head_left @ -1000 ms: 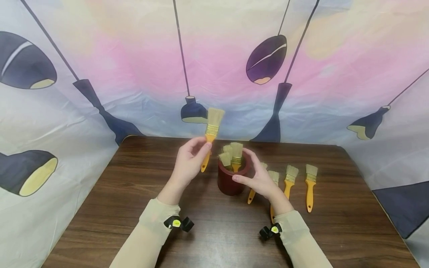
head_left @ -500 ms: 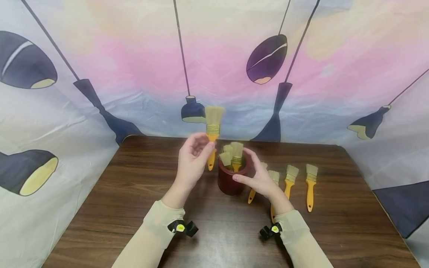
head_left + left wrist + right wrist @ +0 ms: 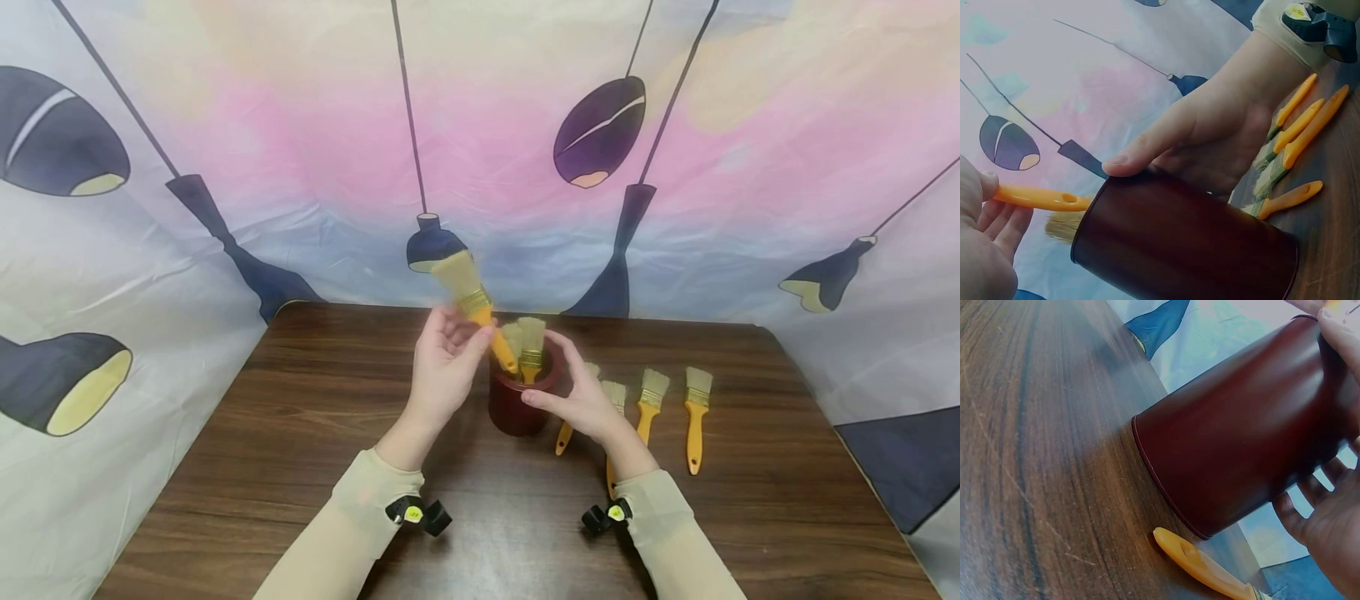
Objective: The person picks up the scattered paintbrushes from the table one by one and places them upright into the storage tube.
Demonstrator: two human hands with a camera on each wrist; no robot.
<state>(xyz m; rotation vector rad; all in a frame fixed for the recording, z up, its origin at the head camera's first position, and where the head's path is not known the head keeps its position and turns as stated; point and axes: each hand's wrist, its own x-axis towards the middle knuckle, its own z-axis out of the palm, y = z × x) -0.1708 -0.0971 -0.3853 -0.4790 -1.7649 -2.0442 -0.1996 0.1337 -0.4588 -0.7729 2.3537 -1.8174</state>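
My left hand [image 3: 444,367] pinches a paintbrush [image 3: 459,279] between thumb and fingers. Its bristles point up and to the left, and the tip of its orange handle [image 3: 1035,197] is right at the cup's mouth. The dark red cup [image 3: 516,412] stands upright on the table, with other paintbrushes [image 3: 532,337] in it, bristles up. From the right side, my right hand [image 3: 583,398] holds the cup, thumb on the near rim and fingers around the far side. The right wrist view shows the cup wall [image 3: 1235,431] with fingers curved along it.
Several more paintbrushes lie to the right of the cup, among them one at the far right [image 3: 696,421] and one beside it [image 3: 649,404]. One handle [image 3: 1200,565] lies close to the cup's base. Behind the brown wooden table [image 3: 285,433] hangs a lamp-patterned cloth [image 3: 315,150].
My left hand has moved right toward the cup, and the brush in it has tilted, bristles swinging left and handle end swinging over the cup. The right hand stays on the cup.
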